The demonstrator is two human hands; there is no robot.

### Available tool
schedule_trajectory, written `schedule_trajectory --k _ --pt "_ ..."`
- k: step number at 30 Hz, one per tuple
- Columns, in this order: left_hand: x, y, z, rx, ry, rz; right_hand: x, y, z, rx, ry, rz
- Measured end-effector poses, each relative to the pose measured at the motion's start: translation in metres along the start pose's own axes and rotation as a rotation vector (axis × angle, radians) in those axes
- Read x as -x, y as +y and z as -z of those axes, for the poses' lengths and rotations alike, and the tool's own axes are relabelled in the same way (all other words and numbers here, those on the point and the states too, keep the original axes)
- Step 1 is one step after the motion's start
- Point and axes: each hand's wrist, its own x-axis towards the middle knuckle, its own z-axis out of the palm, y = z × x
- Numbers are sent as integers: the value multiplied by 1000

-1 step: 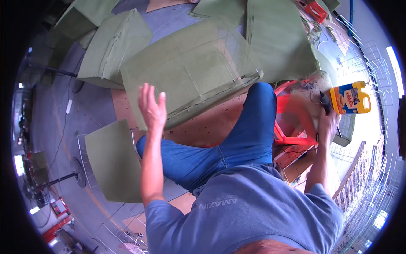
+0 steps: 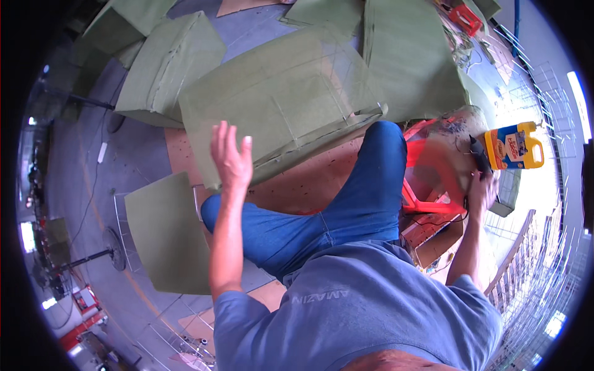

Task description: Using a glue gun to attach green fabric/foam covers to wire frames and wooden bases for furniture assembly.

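Note:
My left hand (image 2: 232,157) is raised with its fingers spread and holds nothing. Behind it lies a large, semi-sheer green fabric panel (image 2: 272,105) stretched over a thin wire frame, its seam edge toward my knees. On my right, my right hand (image 2: 482,191) is at the lower end of a black, pointed hand tool (image 2: 479,154). Its fingers are slightly blurred and partly turned away, so whether they grip the tool is unclear. Close beside the tool is a yellow jug (image 2: 514,146) with a blue label.
A red plastic stool (image 2: 427,204) with a stained top stands right of my knee. Green fabric-covered boxes (image 2: 170,68) and a green panel (image 2: 167,238) are to the left. Wire grids (image 2: 538,266) are stacked at far right. A red container (image 2: 465,20) lies at the top right.
My right hand has drawn back slightly toward me, leaving more of the black tool in view. The left hand has shifted a little to the right, still spread.

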Motion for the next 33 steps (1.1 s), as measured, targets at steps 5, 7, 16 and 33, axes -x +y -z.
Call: schedule_trajectory --k 5,7,16,33 --pt "33 81 -17 250 -112 -114 -4 86 -51 -185 -168 -178" --pt "43 105 -29 362 -138 -161 -13 109 -56 -668 -256 -221" --pt "59 163 1 988 -462 454 68 -109 58 -1793 -752 -135" --pt "143 51 19 924 367 1038 286 -374 13 -1500 -1899 497"
